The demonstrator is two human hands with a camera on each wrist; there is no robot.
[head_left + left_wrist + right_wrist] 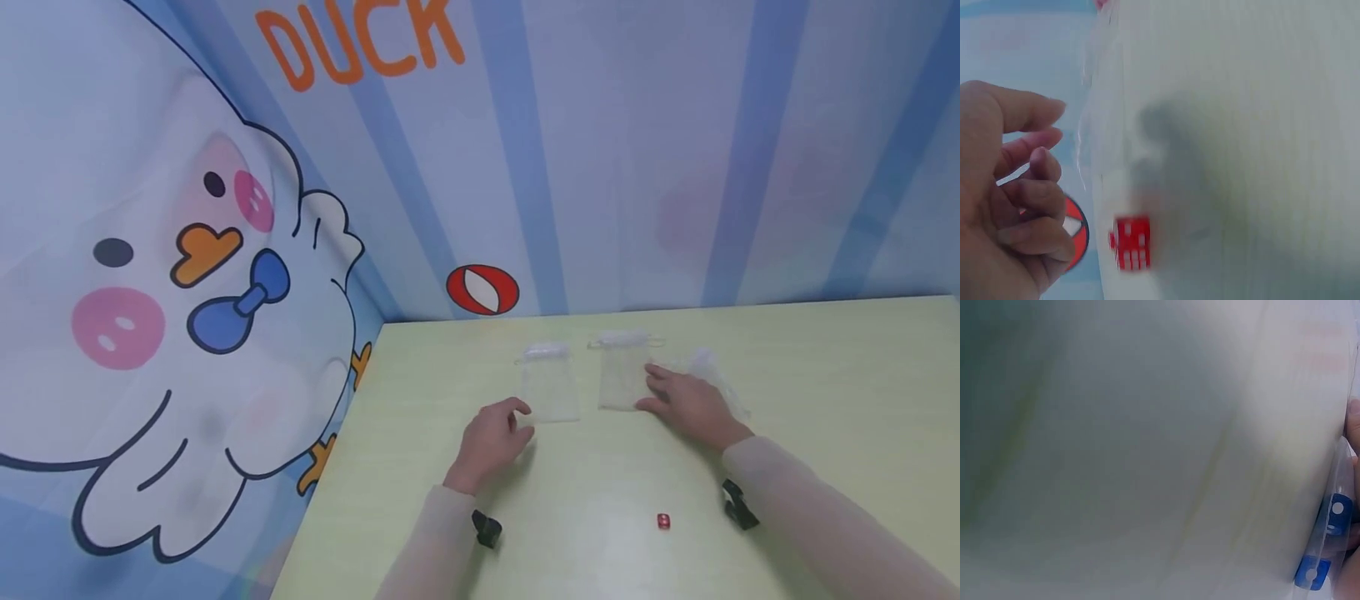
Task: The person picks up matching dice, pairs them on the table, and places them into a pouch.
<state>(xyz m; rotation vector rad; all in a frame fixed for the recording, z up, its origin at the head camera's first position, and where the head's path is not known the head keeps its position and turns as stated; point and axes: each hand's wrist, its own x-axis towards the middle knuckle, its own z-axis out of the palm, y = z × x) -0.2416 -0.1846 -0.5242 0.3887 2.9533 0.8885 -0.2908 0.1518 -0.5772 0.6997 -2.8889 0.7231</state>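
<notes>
My left hand (491,442) hovers beside the lower left corner of a small sheer white drawstring bag (551,387). Its thumb and index finger are apart, the others loosely bent. My right hand (693,404) reaches over the space between a second sheer bag (622,375) and a third one (712,367), partly covering the third; whether it touches either is unclear. Blue dice (1312,573) show through clear material beside the right fingers (1354,425) in the right wrist view. Below the left fingers in its wrist view, red dice-like cubes (1132,242) with white dots appear blurred.
One red die (663,521) lies on the pale yellow table (585,517), nearer the front, left of the right forearm. Behind stands a blue striped backdrop (637,167) with a cartoon duck (150,400). Black wrist cameras (487,529) sit under both sleeves.
</notes>
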